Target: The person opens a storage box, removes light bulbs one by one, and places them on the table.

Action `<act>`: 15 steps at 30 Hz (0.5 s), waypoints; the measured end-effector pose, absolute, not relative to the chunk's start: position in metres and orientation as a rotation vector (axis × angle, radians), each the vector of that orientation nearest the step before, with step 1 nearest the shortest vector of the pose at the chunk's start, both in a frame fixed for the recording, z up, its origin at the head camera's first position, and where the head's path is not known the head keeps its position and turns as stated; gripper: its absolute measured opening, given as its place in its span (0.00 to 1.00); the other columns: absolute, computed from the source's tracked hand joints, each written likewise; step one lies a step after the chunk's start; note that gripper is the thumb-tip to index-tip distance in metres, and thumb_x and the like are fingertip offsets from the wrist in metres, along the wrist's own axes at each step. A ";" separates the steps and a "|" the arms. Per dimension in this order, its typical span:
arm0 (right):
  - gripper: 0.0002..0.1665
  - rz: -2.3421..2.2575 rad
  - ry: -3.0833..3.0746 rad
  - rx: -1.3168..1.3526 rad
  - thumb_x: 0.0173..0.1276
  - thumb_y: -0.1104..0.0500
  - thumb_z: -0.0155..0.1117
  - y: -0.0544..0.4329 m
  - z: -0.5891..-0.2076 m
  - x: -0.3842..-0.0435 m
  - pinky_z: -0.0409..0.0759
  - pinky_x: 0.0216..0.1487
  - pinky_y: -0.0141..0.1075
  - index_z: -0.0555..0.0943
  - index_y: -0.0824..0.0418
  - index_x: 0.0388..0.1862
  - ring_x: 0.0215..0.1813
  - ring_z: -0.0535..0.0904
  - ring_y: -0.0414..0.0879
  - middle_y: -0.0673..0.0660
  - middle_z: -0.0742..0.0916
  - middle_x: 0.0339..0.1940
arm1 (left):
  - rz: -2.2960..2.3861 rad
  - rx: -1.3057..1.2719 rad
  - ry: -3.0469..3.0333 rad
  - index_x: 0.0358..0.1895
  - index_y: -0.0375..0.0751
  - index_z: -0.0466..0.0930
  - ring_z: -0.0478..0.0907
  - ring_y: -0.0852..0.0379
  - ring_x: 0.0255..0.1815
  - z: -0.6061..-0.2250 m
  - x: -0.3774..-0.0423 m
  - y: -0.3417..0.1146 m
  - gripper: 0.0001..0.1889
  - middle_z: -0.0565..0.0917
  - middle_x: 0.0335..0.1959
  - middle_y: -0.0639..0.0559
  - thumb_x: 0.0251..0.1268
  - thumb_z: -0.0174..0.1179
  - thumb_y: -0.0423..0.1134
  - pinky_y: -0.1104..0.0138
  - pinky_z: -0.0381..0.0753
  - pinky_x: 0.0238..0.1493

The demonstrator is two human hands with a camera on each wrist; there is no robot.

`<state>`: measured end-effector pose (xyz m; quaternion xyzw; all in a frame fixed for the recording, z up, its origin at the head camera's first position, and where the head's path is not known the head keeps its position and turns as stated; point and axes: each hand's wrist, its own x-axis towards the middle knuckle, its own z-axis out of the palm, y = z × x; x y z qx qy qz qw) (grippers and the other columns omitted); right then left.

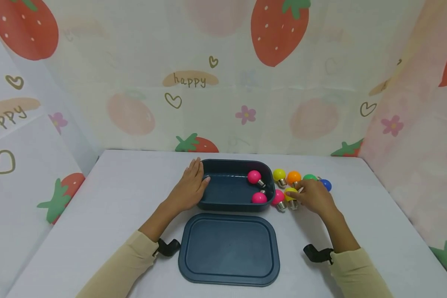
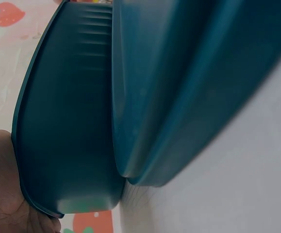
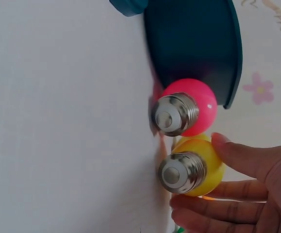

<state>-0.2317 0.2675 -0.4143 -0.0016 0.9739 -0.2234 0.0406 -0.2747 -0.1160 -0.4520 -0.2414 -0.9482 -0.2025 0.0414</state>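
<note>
My left hand [image 1: 187,189] rests on the left end of a dark blue rectangular box [image 1: 223,206], its fingers extended along the rim. Inside the box, toward its right end, lie two pink light bulbs, one farther back [image 1: 254,177] and one nearer [image 1: 259,198]. Just outside the right wall, my right hand [image 1: 316,198] pinches a yellow light bulb [image 3: 210,170] between thumb and fingers, metal base facing the near side. Touching or close beside that bulb is another pink bulb [image 3: 198,104], next to the box wall.
Behind the right hand stand another yellow bulb [image 1: 279,174], an orange bulb [image 1: 293,177], a green bulb [image 1: 310,176] and a blue bulb [image 1: 326,184]. The matching dark blue lid [image 1: 229,250] lies flat on the white table [image 1: 134,182] in front of the box.
</note>
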 end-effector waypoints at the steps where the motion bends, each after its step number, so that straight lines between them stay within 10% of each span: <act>1: 0.31 -0.678 2.983 -0.004 0.67 0.43 0.72 0.268 -0.415 -0.232 0.78 0.29 0.37 0.85 0.70 0.51 0.31 0.80 0.47 0.61 0.88 0.37 | -0.620 -0.739 -2.901 0.78 0.21 0.45 0.36 0.38 0.83 -0.452 -0.275 -0.116 0.35 0.43 0.82 0.31 0.85 0.35 0.50 0.47 0.43 0.80; 15: 0.31 -0.620 2.997 0.032 0.66 0.42 0.72 0.267 -0.415 -0.231 0.78 0.28 0.38 0.86 0.68 0.50 0.35 0.81 0.50 0.63 0.88 0.40 | -0.631 -0.735 -2.894 0.78 0.21 0.46 0.38 0.38 0.83 -0.451 -0.274 -0.116 0.35 0.44 0.82 0.31 0.85 0.36 0.50 0.47 0.43 0.80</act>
